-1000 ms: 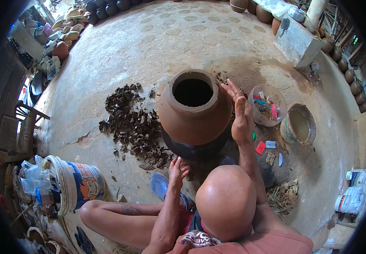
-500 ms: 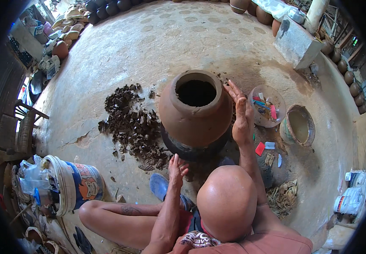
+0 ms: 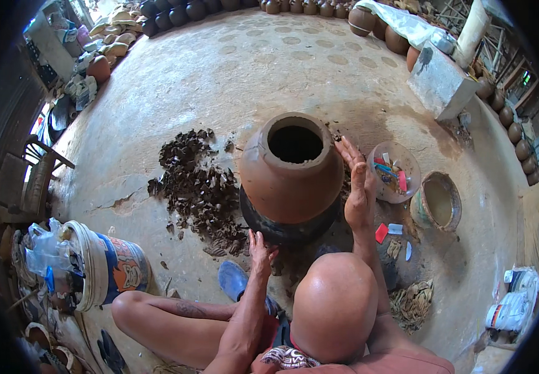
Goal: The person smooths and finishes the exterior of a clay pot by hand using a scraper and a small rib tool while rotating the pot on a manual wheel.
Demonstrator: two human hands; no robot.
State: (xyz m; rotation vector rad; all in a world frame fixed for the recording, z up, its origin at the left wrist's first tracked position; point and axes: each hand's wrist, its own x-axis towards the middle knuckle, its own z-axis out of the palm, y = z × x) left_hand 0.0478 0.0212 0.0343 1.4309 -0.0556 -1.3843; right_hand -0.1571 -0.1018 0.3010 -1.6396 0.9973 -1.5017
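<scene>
A tall brown clay pot (image 3: 291,187) with a wide open mouth stands on a dark round base (image 3: 287,230) on the floor. My right hand (image 3: 358,193) is open along the pot's right side, fingers stretched upward; I cannot tell whether they touch its wall. At the base's lower left, my left hand (image 3: 261,252) has its fingers apart and reaching up to the dark edge, holding nothing that I can see. Dark clay scraps (image 3: 188,184) lie heaped on the floor left of the pot.
A tub of coloured small tools (image 3: 392,172) and a bowl of murky water (image 3: 437,202) stand right, near loose scrapers (image 3: 381,233) and a rag (image 3: 411,305). A bucket (image 3: 117,268) is lower left, a concrete block (image 3: 440,81) back right, rows of pots (image 3: 191,11) behind. A bald head fills lower centre.
The whole view has shifted, so the pot sits lower. Marks on the pot's rim and wall look turned a little. My left hand has moved up closer to the base.
</scene>
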